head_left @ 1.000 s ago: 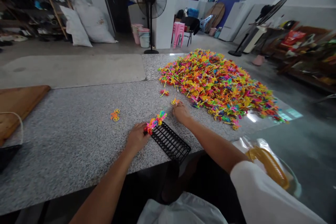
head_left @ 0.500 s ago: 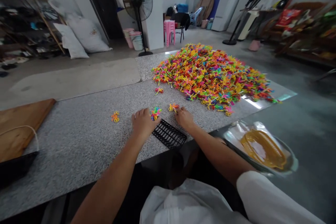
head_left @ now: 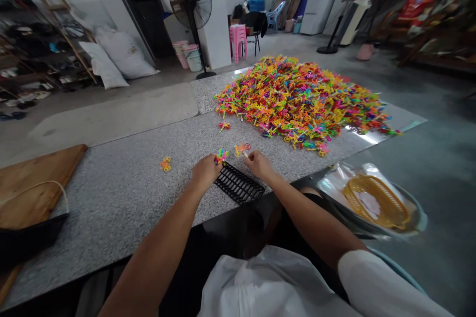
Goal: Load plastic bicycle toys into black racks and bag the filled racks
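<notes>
My left hand [head_left: 206,174] is closed on a bunch of small colourful plastic pieces [head_left: 222,155], which stick out past its fingertips over the far left end of a black slotted rack [head_left: 241,184]. My right hand [head_left: 259,164] pinches the pale stem of an orange, yellow and red looped plastic piece [head_left: 241,148], just beyond the rack. The rack lies on the speckled stone table, between my two forearms. To the left lies a loose orange-and-yellow piece [head_left: 165,164]. Another loose piece [head_left: 223,126] is nearer the pile. The fingers' undersides are hidden.
A large heap of similar pieces [head_left: 301,104] covers the table's far right. At left are a wooden board [head_left: 40,178] and a black container [head_left: 33,240]. A yellow basket [head_left: 375,203] sits in a tub beside the table's right edge. A standing fan [head_left: 190,2] is behind.
My left hand has drawn its fingers in around the bunch, uncovering more of the rack's end. My right hand has shifted slightly, and the stem it pinches now shows more clearly.
</notes>
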Action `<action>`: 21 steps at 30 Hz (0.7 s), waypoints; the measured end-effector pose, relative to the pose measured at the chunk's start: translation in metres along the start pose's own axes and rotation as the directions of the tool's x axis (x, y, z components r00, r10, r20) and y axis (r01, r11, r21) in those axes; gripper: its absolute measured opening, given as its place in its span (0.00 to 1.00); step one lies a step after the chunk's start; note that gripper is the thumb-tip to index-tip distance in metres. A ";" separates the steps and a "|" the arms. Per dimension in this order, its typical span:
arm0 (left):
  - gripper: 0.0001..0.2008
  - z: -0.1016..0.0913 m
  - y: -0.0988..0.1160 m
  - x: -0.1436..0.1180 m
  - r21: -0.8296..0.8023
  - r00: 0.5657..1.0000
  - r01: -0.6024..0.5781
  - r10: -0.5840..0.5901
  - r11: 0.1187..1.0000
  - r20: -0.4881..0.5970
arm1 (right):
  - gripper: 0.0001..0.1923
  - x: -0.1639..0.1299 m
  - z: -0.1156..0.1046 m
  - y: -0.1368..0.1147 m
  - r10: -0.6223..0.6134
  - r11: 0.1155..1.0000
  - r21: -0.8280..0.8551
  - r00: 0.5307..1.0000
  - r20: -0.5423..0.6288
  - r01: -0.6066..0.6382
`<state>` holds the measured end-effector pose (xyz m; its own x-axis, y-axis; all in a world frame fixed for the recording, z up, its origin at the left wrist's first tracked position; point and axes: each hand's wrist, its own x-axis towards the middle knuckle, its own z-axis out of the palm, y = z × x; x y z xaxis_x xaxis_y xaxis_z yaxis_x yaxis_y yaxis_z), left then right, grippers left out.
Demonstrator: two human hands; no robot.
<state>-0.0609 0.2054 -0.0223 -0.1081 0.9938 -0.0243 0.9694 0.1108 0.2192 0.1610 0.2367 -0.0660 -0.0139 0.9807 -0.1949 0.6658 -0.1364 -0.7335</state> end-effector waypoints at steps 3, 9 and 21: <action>0.19 -0.001 0.001 0.001 -0.042 0.999 0.021 -0.019 0.999 0.039 | 0.05 -0.010 0.008 -0.006 -0.010 0.846 0.525 0.983 0.183 -0.089; 0.23 -0.005 0.000 0.001 -0.178 0.995 0.077 -0.064 0.981 0.080 | 0.19 -0.024 0.025 -0.010 -0.089 0.456 0.876 0.971 0.220 -0.157; 0.20 0.009 -0.013 0.013 -0.490 1.000 -0.015 0.012 0.872 -0.010 | 0.05 -0.032 0.046 -0.018 -0.154 0.768 0.640 0.976 0.152 0.021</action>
<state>-0.0733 0.2171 -0.0342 -0.0991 0.9950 -0.0124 0.7387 0.0819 0.6691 0.1158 0.2009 -0.0764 -0.2294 0.9572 -0.1763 0.0332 -0.1734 -0.9843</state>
